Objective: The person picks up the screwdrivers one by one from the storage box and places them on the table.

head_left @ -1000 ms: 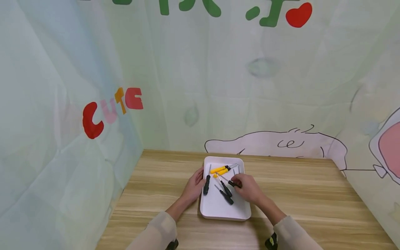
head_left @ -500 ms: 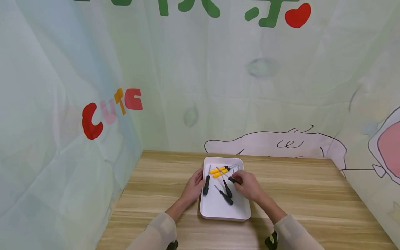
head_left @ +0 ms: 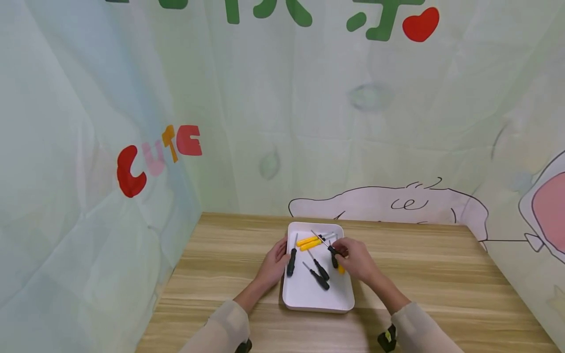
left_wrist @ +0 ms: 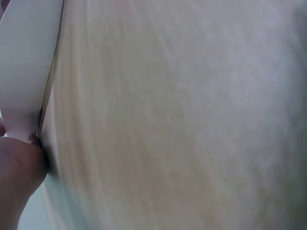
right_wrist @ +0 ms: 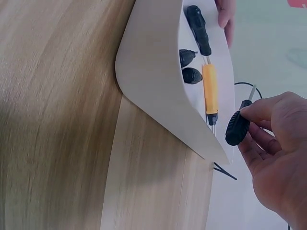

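A white tray (head_left: 304,299) holds several screwdrivers with black or yellow handles. My left hand (head_left: 273,264) grips its left wall, thumb at the rim. Above the tray's right side, my right hand (head_left: 356,262) pinches a black-handled screwdriver (right_wrist: 237,125) between thumb and fingers, its shaft pointing up and away to the left. Two yellow screwdrivers (head_left: 311,244) lie at the far end. One black screwdriver (head_left: 292,262) lies along the left wall, and two more black ones (head_left: 320,280) are mid-tray. Beneath my right hand are a black handle (head_left: 334,261) and a yellow handle (head_left: 341,269), partly hidden.
The tray stands on a wood-grain table (head_left: 419,274) near its far edge. A printed cloth (head_left: 265,98) with lettering and cartoon drawings hangs behind and at both sides.
My right hand has lifted the black screwdriver up and slightly to the right, off the others. A black and a yellow handle beneath have come into sight. My left hand has stayed on the tray.
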The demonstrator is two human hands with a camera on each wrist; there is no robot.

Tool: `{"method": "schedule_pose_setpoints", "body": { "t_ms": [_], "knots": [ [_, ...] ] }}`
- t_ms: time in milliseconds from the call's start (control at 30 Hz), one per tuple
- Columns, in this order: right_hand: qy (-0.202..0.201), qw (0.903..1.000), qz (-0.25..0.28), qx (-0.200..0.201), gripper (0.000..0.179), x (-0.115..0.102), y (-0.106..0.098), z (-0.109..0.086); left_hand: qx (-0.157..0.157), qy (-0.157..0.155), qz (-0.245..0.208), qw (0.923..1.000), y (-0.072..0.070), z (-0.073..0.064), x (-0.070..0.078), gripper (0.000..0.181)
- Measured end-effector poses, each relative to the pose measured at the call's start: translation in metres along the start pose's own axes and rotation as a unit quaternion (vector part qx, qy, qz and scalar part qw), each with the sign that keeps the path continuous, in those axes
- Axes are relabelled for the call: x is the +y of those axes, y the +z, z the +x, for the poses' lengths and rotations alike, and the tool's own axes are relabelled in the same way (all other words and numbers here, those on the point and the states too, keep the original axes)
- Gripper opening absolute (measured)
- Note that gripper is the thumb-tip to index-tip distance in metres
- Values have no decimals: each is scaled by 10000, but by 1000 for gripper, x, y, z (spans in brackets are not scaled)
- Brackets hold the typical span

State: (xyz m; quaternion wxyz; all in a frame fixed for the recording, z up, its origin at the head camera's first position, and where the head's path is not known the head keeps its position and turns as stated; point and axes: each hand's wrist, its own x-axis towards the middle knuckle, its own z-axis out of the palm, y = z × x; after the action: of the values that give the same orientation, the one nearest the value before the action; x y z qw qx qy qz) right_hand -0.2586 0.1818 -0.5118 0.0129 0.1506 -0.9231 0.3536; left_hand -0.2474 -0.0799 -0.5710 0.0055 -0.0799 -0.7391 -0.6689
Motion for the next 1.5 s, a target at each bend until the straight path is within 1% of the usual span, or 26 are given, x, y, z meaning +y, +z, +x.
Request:
{"method": "schedule_pose_setpoints", "body": {
  "t_ms": [133, 200, 367, 467, 700, 833, 1033, 1167, 1400, 1500],
  "knots": [
    [133, 9999, 31, -30, 21, 2, -2, 0, -8, -27, 49, 10000, -1, 0, 1, 55],
    [194, 9998, 54, -51, 21, 3, -3, -1, -4, -102, 96, 9999, -1, -1, 2, 55],
    [253, 9995, 160, -54, 19, 4, -8, -1, -8, -180, 180, 9997, -1, 0, 1, 54],
    [275, 9994, 208, -29, 19, 6, -11, -1, -5, -178, 171, 9997, -1, 0, 1, 54],
    [591, 9980, 245, -13, 24, 16, -16, -2, 12, -201, 93, 9998, 0, -1, 2, 54],
    [673, 9973, 293, -25, 25, 19, -19, -3, 27, -166, 78, 9998, -1, 0, 1, 55],
    [734, 9963, 439, -31, 25, 23, -22, -4, 20, -13, -8, 10000, 0, 0, 0, 54],
    [712, 9966, 424, 11, 25, 27, -23, -5, 11, -50, 13, 10000, 0, -1, 1, 54],
    [657, 9970, 391, 78, 25, 33, -22, -6, -2, 37, -6, 10000, -1, 0, -2, 54],
    [661, 9969, 411, 126, 26, 35, -23, -7, 1, -9, 64, 10000, -1, 0, 0, 54]
  ]
}}
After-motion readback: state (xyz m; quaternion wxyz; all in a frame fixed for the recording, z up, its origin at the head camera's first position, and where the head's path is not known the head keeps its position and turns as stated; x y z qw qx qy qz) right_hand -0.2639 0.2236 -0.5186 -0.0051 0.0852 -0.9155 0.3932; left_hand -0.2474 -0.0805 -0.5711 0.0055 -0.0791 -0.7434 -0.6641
